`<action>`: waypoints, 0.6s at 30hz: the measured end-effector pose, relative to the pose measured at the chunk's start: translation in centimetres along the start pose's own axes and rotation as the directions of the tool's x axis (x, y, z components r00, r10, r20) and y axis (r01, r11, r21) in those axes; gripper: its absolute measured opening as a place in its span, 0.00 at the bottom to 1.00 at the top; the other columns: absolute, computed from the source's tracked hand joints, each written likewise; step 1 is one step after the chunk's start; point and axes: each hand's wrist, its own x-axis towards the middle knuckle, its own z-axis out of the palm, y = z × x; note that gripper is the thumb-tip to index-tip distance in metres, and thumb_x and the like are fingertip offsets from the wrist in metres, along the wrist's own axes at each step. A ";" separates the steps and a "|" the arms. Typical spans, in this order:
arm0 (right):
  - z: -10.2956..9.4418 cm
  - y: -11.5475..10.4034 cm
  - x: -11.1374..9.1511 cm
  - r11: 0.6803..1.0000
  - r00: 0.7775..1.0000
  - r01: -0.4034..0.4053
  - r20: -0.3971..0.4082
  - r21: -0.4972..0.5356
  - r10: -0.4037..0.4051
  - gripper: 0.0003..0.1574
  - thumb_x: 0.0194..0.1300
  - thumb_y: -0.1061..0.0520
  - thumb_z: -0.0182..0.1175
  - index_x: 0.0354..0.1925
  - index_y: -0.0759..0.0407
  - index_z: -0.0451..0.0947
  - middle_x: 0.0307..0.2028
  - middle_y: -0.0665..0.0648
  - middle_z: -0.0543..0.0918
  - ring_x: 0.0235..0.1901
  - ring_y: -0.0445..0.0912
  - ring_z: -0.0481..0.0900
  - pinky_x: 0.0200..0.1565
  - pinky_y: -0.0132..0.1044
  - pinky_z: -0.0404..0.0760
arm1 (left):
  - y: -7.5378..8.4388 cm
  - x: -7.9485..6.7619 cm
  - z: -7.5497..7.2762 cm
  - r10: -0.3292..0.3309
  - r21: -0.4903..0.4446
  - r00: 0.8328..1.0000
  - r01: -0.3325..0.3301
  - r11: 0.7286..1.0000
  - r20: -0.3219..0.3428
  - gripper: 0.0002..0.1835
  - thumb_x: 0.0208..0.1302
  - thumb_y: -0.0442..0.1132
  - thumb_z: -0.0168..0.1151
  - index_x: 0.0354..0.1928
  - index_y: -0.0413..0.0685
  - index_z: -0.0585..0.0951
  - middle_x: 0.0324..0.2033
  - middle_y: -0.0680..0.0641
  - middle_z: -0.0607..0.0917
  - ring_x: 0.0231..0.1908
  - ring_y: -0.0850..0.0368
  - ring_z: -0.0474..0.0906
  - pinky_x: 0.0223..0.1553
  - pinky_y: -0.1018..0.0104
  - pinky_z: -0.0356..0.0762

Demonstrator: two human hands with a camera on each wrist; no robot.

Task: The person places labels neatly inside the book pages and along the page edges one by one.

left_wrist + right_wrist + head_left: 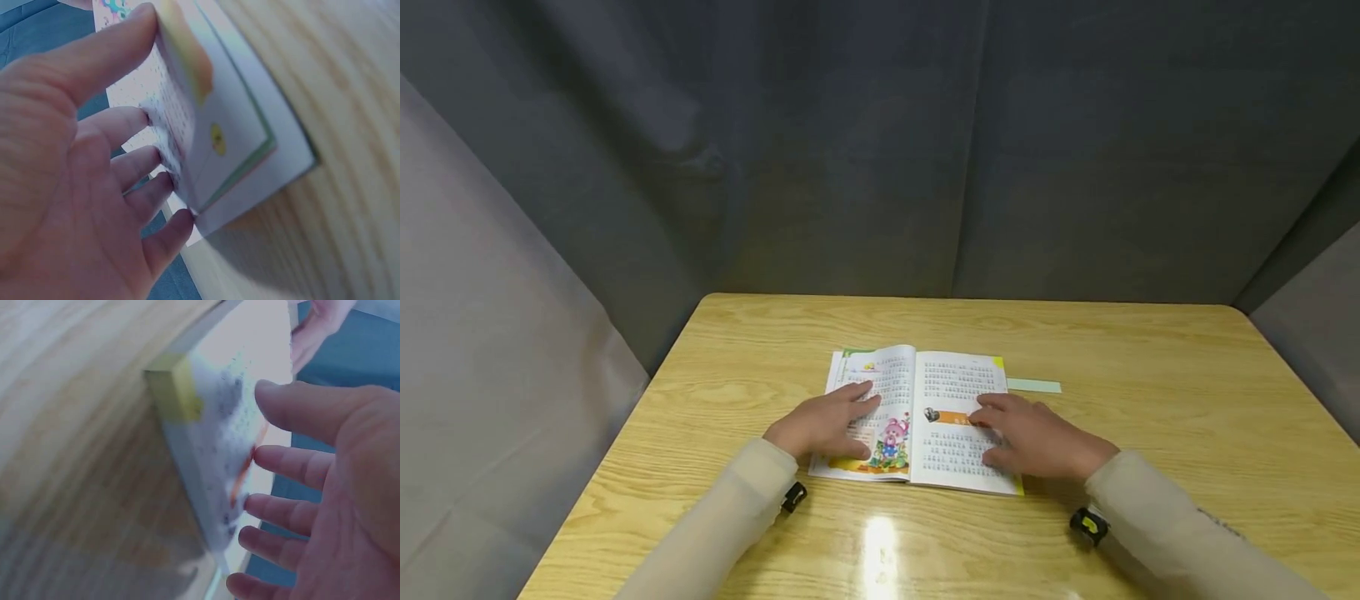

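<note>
An open book lies on the wooden table, with printed text on both pages and a cartoon animal picture on the left page. My left hand rests on the left page, fingers spread; in the left wrist view the fingertips touch the paper and a few page corners stand slightly apart. On the right page lies my right hand, its fingers loosely extended over the orange heading. The right wrist view shows the thick page block beside the right fingers. A pale green strip sticks out from the book's right side.
The light wooden table carries the book. A dark curtain hangs behind its far edge, and grey cloth hangs at the left. Black devices are strapped at the left wrist and right wrist.
</note>
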 end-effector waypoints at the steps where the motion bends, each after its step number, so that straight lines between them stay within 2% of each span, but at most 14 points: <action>1: -0.1 0.1 0.1 1.000 1.000 0.000 -0.010 -0.010 0.000 0.28 0.63 0.48 0.68 0.60 0.53 0.78 0.67 0.64 0.73 0.68 0.63 0.69 0.60 0.67 0.72 | 0.0 0.0 0.0 0.003 -0.009 1.000 -0.003 1.000 -0.001 0.45 0.62 0.55 0.68 0.77 0.55 0.58 0.80 0.52 0.50 0.79 0.50 0.47 0.76 0.51 0.59; 7: -1.5 1.3 0.5 1.000 0.994 0.003 -0.108 0.004 -0.003 0.24 0.65 0.53 0.66 0.56 0.61 0.80 0.59 0.63 0.80 0.61 0.61 0.77 0.58 0.57 0.79 | 0.1 -0.1 0.0 -0.004 -0.059 1.000 0.004 0.998 0.009 0.44 0.63 0.52 0.67 0.77 0.55 0.57 0.80 0.51 0.49 0.80 0.48 0.45 0.78 0.46 0.53; 11: -2.8 2.4 0.6 0.998 0.986 -0.062 -0.152 0.013 0.063 0.23 0.66 0.55 0.64 0.56 0.64 0.80 0.57 0.64 0.82 0.59 0.62 0.78 0.57 0.58 0.79 | 0.4 0.1 -0.3 -0.030 -0.032 1.000 0.030 0.999 0.010 0.44 0.63 0.52 0.68 0.77 0.56 0.58 0.80 0.51 0.50 0.79 0.50 0.46 0.78 0.47 0.51; 14: -3.7 3.4 0.2 0.992 0.980 -0.128 -0.156 -0.002 0.126 0.23 0.67 0.54 0.63 0.56 0.64 0.80 0.58 0.66 0.82 0.60 0.63 0.77 0.57 0.59 0.78 | 0.8 0.2 -0.5 -0.055 -0.021 0.998 0.056 0.998 0.020 0.44 0.63 0.51 0.68 0.77 0.56 0.58 0.80 0.52 0.50 0.79 0.51 0.47 0.77 0.49 0.54; 18: -4.7 4.9 -0.1 0.986 0.975 -0.166 -0.153 -0.014 0.162 0.22 0.67 0.54 0.62 0.56 0.64 0.80 0.57 0.67 0.82 0.58 0.65 0.78 0.55 0.60 0.78 | 1.2 0.3 -0.7 -0.071 -0.032 0.997 0.072 0.997 0.030 0.44 0.63 0.49 0.69 0.77 0.55 0.59 0.80 0.51 0.50 0.79 0.51 0.46 0.77 0.51 0.57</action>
